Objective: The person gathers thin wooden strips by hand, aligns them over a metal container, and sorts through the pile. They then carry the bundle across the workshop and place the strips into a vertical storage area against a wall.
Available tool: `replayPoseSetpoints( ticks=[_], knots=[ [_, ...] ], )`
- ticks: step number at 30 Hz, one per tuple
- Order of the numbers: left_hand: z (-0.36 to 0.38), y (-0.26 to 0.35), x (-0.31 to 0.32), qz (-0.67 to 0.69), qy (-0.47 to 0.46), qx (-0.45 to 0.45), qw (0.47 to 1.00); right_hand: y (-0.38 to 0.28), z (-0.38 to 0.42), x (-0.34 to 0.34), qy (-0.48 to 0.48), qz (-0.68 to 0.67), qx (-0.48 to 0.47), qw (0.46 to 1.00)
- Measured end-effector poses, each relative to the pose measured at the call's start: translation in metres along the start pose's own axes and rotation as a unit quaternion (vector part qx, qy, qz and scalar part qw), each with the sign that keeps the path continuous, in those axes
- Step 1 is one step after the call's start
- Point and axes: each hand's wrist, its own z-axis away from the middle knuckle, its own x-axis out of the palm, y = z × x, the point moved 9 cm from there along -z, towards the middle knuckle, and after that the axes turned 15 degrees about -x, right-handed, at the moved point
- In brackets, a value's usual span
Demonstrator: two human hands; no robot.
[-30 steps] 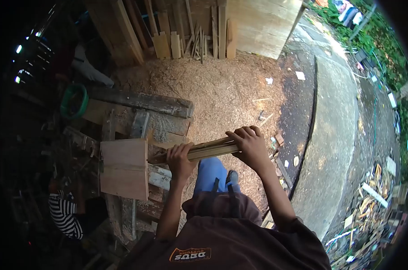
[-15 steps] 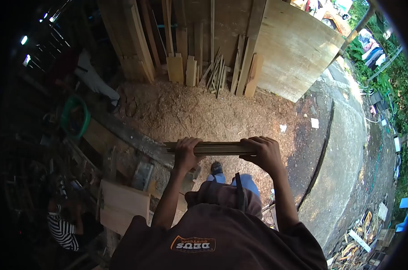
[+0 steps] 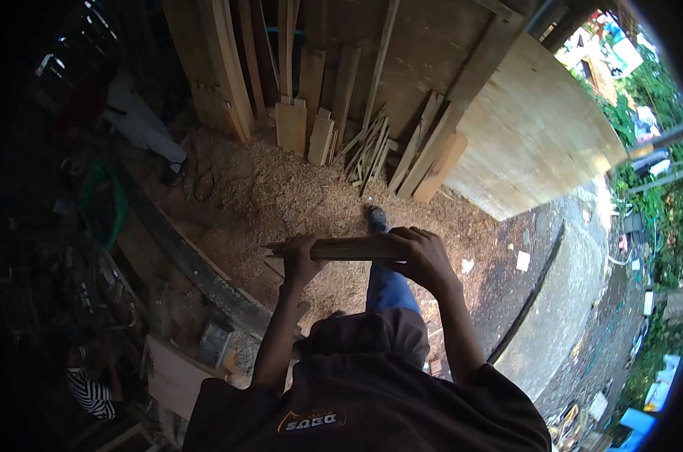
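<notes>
A short bundle of thin wooden strips [image 3: 354, 249] lies level across the front of my body, carried in both hands. My left hand [image 3: 302, 258] is closed around it near its left end, where uneven strip tips stick out past the fingers. Wrapped over the right end is my right hand [image 3: 421, 258], which covers that end. Below the bundle, my leg in blue trousers [image 3: 390, 288] is stretched forward, its dark shoe [image 3: 376, 218] on the sawdust.
Boards [image 3: 290, 124] and a pile of thin sticks [image 3: 368, 154] lean against the wall ahead. A large plywood sheet [image 3: 534, 132] stands to their right. Wood shavings [image 3: 281, 200] cover the ground. At left are a green basket [image 3: 104, 203], a standing person [image 3: 142, 124] and a person in stripes [image 3: 93, 393].
I have stepped forward, one foot now well ahead, and the leaning boards and sticks are nearer. Both hands still hold the bundle, which has shifted slightly left in view.
</notes>
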Motion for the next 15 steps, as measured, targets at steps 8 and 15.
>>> replayPoseSetpoints(
  ticks=[8, 15],
  knots=[
    [-0.166, -0.07, 0.112, 0.078, 0.044, -0.164, 0.982, 0.227, -0.153, 0.085, -0.166, -0.101, -0.082, 0.978],
    [-0.301, -0.172, 0.288, 0.084, 0.124, -0.185, 0.971, 0.398, -0.194, 0.222, -0.168, -0.097, -0.136, 0.972]
  ],
)
